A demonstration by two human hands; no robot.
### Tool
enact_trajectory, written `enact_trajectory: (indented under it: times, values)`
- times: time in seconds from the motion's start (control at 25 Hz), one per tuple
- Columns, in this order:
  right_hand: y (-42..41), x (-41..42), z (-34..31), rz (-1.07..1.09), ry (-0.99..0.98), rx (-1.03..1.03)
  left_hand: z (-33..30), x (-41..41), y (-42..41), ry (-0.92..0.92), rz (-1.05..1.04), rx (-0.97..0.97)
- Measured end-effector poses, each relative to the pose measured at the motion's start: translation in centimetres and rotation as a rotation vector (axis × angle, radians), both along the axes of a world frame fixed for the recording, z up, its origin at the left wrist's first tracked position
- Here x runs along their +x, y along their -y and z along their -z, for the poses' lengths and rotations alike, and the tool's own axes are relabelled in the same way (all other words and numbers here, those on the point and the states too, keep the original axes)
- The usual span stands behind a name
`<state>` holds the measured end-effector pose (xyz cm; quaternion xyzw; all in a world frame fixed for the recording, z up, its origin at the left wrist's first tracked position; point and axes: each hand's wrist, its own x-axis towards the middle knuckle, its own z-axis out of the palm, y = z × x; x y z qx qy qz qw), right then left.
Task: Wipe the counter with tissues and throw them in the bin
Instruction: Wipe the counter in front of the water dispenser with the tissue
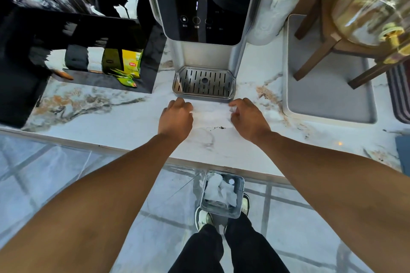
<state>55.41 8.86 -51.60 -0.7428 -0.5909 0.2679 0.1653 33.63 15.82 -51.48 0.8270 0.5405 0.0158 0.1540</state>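
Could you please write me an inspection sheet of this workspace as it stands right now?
Surface: marble counter, dark specks at the tissue's near edge.
Job's things: white tissue spread flat in front of the water dispenser; bin on the floor below, already holding crumpled tissues.
Clutter: black organiser with tea packets, grey tray under a wooden stand carrying a glass jar.
Grippers: left hand and right hand each pinch one side of the tissue.
Cables: nothing seen.
Surroundings: tiled floor, the person's shoes beside the bin.
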Motion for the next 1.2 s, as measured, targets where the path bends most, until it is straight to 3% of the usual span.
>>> enact_trajectory:
  times: [0.32, 0.48, 0.6, 1.2]
  values:
    - [-1.1, -2.0, -1.3, -0.047, 0.054, 0.116, 0.8, -3.2, 1.2, 0.063, -0.02, 0.144]
    - [-1.8, -4.3, -0.9, -0.152, 0.16, 0.091, 2.1, -5.3, 0.9, 0.022, -0.047, 0.134]
    - [-1.8, -5.8, -0.4, -0.085, 0.214, 0.1, 3.0, -5.8, 0.3, -0.015, -0.025, 0.121]
    - [-1.7, -5.9, 1.3, 0.077, 0.013, 0.092, 5.2, -6.0, -0.3, -0.035, 0.027, 0.119]
